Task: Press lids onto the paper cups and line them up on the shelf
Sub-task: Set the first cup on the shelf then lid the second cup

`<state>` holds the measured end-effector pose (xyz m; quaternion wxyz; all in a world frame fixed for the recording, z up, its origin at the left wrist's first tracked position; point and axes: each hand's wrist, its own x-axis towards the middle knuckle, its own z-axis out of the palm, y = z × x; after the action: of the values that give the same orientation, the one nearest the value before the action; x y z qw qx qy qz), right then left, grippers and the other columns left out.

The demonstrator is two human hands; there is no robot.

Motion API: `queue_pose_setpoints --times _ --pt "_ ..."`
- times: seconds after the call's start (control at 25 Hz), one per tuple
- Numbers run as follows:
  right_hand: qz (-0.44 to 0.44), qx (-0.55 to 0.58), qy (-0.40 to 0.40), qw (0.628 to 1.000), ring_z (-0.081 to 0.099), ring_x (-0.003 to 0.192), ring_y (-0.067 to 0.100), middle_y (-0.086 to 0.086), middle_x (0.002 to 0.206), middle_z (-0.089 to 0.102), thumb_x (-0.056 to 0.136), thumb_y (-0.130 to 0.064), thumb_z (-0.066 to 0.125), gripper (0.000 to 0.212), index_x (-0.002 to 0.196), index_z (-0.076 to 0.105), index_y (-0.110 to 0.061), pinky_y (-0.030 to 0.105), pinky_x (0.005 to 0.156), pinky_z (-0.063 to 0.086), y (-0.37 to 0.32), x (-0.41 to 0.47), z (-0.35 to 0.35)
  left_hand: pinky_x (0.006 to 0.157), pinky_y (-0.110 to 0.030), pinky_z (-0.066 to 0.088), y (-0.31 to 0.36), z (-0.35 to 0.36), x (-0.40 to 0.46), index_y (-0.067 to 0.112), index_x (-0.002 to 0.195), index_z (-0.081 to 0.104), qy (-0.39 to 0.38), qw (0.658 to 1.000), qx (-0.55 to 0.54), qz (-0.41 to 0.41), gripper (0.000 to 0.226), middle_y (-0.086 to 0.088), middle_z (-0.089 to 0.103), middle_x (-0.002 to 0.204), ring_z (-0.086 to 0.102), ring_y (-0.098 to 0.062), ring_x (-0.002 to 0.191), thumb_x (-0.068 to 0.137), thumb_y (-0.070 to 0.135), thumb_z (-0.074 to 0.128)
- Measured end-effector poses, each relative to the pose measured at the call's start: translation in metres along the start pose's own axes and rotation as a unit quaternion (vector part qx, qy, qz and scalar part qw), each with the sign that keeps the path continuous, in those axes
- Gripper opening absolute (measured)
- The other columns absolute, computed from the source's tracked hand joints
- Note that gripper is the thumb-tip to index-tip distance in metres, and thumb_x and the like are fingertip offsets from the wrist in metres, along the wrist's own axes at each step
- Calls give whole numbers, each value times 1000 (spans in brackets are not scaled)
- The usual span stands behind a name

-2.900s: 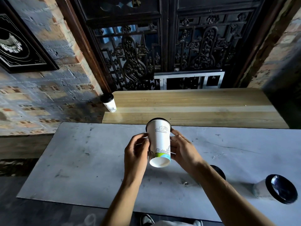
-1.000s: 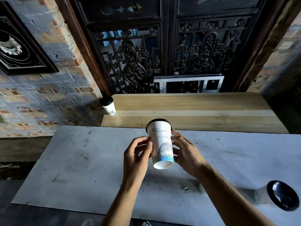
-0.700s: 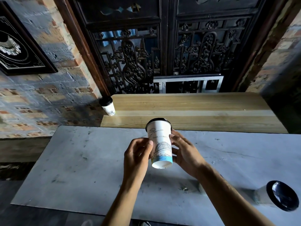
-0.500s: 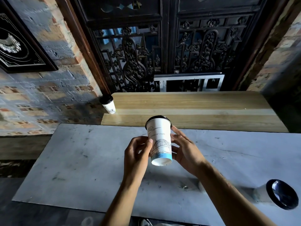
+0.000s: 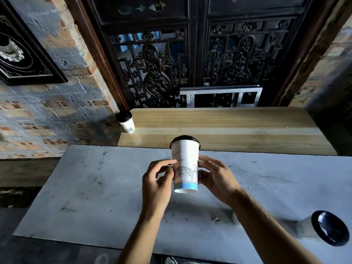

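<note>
I hold a white paper cup (image 5: 185, 168) with a line drawing and a blue band up above the grey table (image 5: 85, 187). A black lid (image 5: 185, 139) sits on its top. My left hand (image 5: 158, 180) pinches its left side and my right hand (image 5: 215, 178) cups its right side. One lidded cup (image 5: 127, 122) stands at the left end of the wooden shelf (image 5: 228, 126). Another lidded cup (image 5: 322, 228) stands on the table at the far right.
A dark carved wooden screen (image 5: 171, 63) rises behind the shelf. A brick wall (image 5: 47, 111) with a black framed picture (image 5: 21, 52) is on the left. My right forearm hides a patch of the table.
The cup has been turned in my fingers, so a bridge drawing now faces me. It has stayed at about the same height above the table.
</note>
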<state>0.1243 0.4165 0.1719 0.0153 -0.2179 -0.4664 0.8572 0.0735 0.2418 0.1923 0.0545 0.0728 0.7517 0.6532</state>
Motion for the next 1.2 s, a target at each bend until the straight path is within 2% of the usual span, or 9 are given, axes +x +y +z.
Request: queue_pose_setpoints --times 0.08,0.16,0.32,0.4,0.52,0.68,0.76,0.88,1.2 --pt "-7 -23 2 1000 55 84 34 22 100 69 102 -9 50 28 112 72 4 39 68 48 1 -1 1 83 -40 63 -1 1 1 29 91 78 2 1000 -9 -14 40 -2 77 101 72 -20 98 92 -8 62" --pt "-10 -34 3 999 55 85 34 21 99 70 103 -13 52 27 109 72 4 39 69 48 0 -2 1 85 -40 62 -1 3 0 26 91 76 5 999 -30 -36 28 1 78 97 73 -19 97 93 -1 67" --pt "-13 -21 -7 1000 54 91 36 18 98 70 99 -15 61 28 118 69 2 43 77 47 1 -1 0 73 -19 58 4 5 -1 20 92 70 -6 998 -52 -40 14 11 79 89 72 -7 89 92 7 74" --pt "-6 -10 -15 1000 53 88 35 19 100 69 91 -14 67 35 123 67 0 43 76 47 1 1 0 70 -16 56 4 5 -1 18 93 69 -8 997 -55 -43 13 13 79 89 73 -4 87 91 6 75" --pt "2 0 -32 999 54 70 25 18 94 64 87 -10 68 42 129 64 -8 31 59 50 -3 -3 1 80 -30 61 2 5 -1 18 94 70 -6 997 -57 -57 13 12 80 92 74 -6 89 92 6 74" --pt "-3 2 -49 999 51 63 20 13 84 66 85 -8 69 54 136 59 -21 30 53 45 -5 -8 2 95 -50 61 -2 5 -1 25 99 72 0 996 -57 -73 19 6 81 99 76 -18 97 95 6 70" --pt "-5 1 -57 998 49 62 21 15 84 66 87 -4 68 57 138 58 -26 30 52 43 -5 -7 1 97 -52 60 -2 4 -1 30 103 72 -1 996 -55 -75 25 4 81 105 76 -20 101 96 7 68" --pt "-7 -2 -59 998 49 60 20 17 84 65 92 2 64 57 138 58 -30 30 51 43 -5 -8 1 96 -50 61 -2 4 -2 34 105 72 -1 996 -42 -79 28 8 81 105 77 -14 101 96 8 67" --pt "-12 -11 -52 999 48 58 16 13 88 68 79 -9 73 62 138 54 -10 26 48 42 -7 -12 7 93 -49 61 -1 8 -2 32 101 69 -5 994 -41 -98 19 6 82 103 78 -17 99 95 14 71"
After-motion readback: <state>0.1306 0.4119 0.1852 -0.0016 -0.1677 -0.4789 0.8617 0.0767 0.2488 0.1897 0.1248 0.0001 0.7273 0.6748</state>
